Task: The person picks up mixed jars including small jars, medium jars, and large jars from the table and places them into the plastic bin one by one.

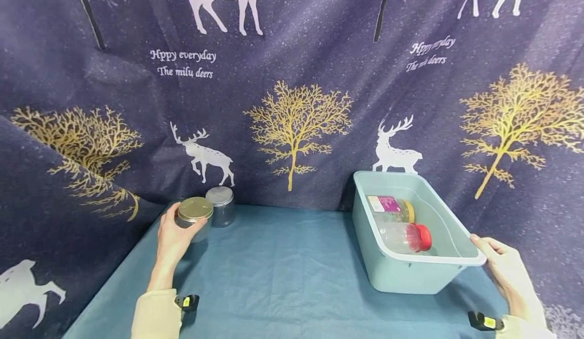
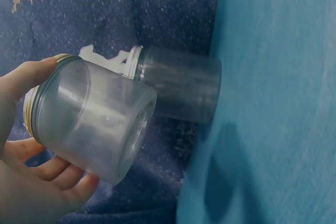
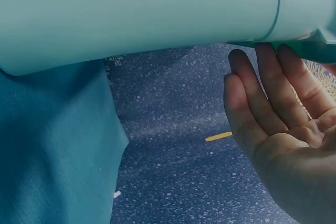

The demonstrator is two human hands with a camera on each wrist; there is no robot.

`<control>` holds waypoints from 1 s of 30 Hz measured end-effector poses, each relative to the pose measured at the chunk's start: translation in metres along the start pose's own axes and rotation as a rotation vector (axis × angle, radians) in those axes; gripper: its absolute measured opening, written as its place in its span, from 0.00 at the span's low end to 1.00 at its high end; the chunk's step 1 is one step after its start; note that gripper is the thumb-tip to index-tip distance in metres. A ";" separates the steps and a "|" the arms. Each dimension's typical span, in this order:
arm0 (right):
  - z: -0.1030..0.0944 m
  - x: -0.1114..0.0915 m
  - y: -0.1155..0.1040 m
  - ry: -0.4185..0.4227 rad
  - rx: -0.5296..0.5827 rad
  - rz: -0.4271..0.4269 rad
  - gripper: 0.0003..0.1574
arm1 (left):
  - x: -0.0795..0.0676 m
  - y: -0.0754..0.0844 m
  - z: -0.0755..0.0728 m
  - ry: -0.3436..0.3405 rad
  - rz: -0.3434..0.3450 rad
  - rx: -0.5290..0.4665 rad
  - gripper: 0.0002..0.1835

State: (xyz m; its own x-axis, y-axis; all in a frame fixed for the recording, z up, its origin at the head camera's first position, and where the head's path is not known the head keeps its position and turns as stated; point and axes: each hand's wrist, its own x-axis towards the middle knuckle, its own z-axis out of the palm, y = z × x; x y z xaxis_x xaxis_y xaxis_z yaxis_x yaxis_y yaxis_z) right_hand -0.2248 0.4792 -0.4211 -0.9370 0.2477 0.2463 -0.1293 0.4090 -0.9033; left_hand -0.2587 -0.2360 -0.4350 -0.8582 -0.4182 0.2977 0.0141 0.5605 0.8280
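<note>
My left hand [image 1: 175, 242] grips a clear plastic jar [image 2: 94, 119] around its gold screw lid [image 1: 196, 208], thumb on one side and fingers on the other. In the left wrist view the jar is tilted and raised off the cloth, with its shadow below. Close behind it, a second clear jar [image 1: 223, 213] with a silvery lid stands upright on the table. At the right, my right hand [image 1: 506, 270] holds the near right corner of a pale green bin [image 1: 401, 276], thumb on the rim and fingertips [image 3: 268, 56] under its lip.
Inside the bin lie two jars on their sides: one with a red lid [image 1: 423, 237], the other with a yellow lid [image 1: 409, 211] and a purple-and-white label. A blue cloth [image 1: 283, 268] covers the table. Behind it hangs a dark curtain [image 1: 315, 55] printed with deer and trees.
</note>
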 end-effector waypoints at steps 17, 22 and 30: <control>0.007 0.011 -0.004 0.001 0.025 -0.033 0.15 | -0.015 0.033 0.027 -0.098 0.160 0.013 0.48; 0.007 0.011 -0.003 0.017 -0.009 -0.030 0.16 | -0.019 0.051 0.042 -0.143 0.248 0.045 0.46; -0.001 0.003 0.002 0.018 0.009 -0.017 0.16 | -0.024 0.096 0.063 -0.179 0.386 0.049 0.46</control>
State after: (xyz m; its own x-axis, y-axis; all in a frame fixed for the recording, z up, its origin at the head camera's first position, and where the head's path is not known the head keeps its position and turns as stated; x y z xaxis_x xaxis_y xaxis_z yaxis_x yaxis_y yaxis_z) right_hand -0.2271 0.4816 -0.4218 -0.9286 0.2571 0.2676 -0.1476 0.4056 -0.9020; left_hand -0.2695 -0.1270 -0.3927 -0.8702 -0.0428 0.4909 0.3311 0.6871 0.6468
